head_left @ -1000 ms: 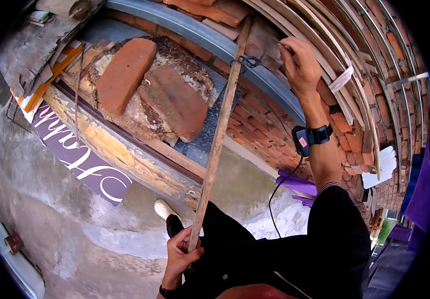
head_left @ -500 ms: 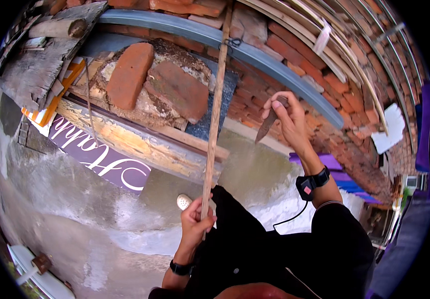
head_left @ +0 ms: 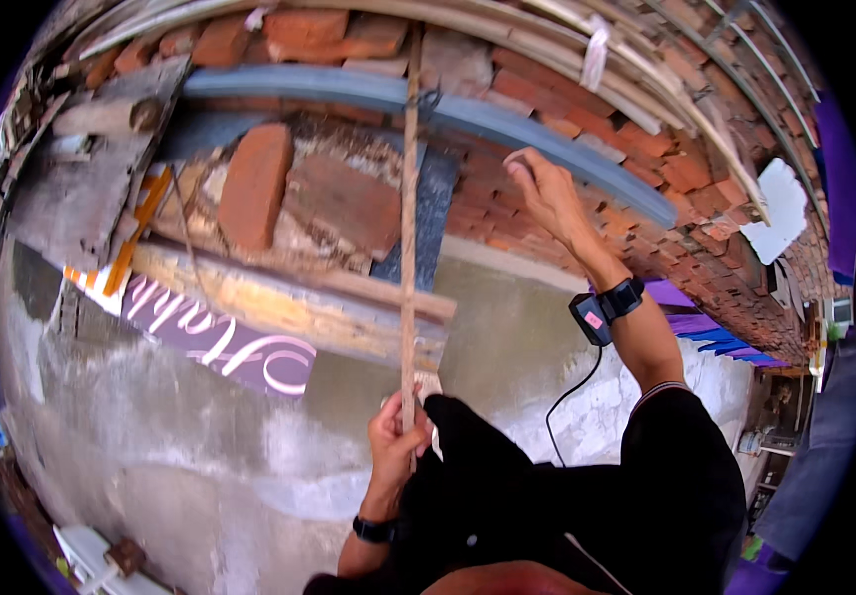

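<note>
My left hand is wrapped round the lower end of a long, thin wooden stick. The stick runs away from me, over a wooden plank and a blue-grey metal beam, toward the stacked bricks. Dark thin wire shows beside the stick at the beam. To the right, my right hand is raised near the beam with its fingers curled in. No blade shows in it now; whatever those fingers hold is hidden. A strapped black device sits on my right wrist.
Two large red bricks, one upright-looking and one flatter, lie left of the stick. A weathered board is at far left, above a purple printed sign. Roof tiles and long wooden strips fill the far right.
My right hand has moved farther away and slightly left; the brown pointed blade seen in it before is out of sight. The view has shifted, and my left hand keeps hold of the stick.
</note>
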Action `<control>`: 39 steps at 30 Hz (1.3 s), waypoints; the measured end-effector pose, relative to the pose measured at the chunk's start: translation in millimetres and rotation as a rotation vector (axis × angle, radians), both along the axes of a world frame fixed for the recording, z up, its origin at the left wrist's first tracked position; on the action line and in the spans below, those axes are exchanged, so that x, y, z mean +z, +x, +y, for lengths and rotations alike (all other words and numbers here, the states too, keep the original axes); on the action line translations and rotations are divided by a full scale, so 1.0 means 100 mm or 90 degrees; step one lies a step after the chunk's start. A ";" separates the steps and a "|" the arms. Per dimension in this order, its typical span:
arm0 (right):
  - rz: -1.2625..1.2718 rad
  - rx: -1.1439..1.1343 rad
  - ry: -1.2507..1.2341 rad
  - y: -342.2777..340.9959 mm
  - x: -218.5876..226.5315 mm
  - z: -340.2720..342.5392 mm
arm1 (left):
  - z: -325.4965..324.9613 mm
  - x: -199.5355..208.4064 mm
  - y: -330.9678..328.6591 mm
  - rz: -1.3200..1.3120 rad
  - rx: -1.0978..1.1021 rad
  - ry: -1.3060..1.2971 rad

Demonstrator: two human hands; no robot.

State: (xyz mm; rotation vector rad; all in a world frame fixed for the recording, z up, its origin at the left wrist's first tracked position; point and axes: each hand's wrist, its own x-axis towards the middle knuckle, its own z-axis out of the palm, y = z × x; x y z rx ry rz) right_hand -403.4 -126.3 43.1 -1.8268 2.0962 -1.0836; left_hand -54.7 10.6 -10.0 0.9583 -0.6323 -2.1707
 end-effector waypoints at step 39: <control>-0.308 -0.138 0.101 0.96 -1.17 -0.20 | -0.06 0.03 0.06 -0.002 -0.069 0.022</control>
